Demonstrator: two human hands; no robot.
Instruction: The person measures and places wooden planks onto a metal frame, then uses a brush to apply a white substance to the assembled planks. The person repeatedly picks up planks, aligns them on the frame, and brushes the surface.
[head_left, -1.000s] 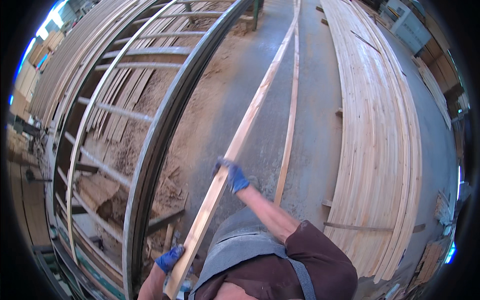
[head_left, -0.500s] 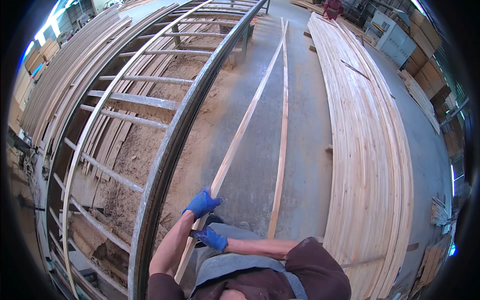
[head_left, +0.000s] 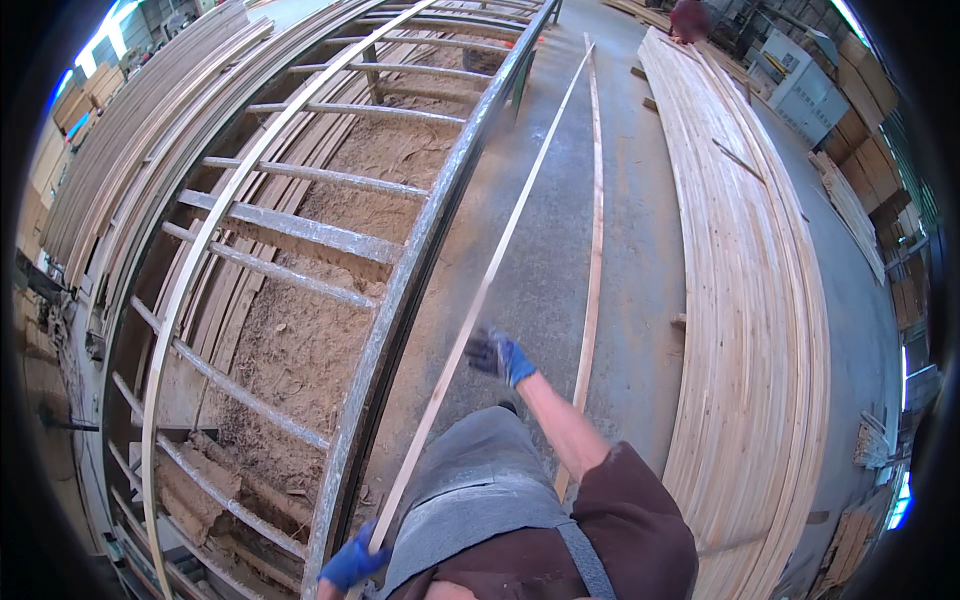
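Observation:
A long, thin wooden strip (head_left: 430, 415) runs from beside my waist away across the floor. My left hand (head_left: 352, 562), in a blue glove, is closed around its near end, low by the roller frame. Farther along, my right hand (head_left: 500, 358), also blue-gloved, reaches toward the strip's right side. Its fingers are stretched out and hold nothing; whether the fingertips touch the strip I cannot tell. A second wooden strip (head_left: 596, 240) lies on the floor to the right, and the two come together at their far ends.
At left stands a metal roller frame (head_left: 425, 225), a pale strip (head_left: 200, 235) lying across its rollers, with sawdust and boards beneath. Stacked boards (head_left: 745, 300) stretch along the right. More boards (head_left: 160, 130) are piled far left. Another person (head_left: 690, 20) stands beyond the right stack.
My left hand has moved down and back toward my body along the strip. My right hand has come off the strip, moving forward and right, and its fingers have opened. The view has shifted slightly.

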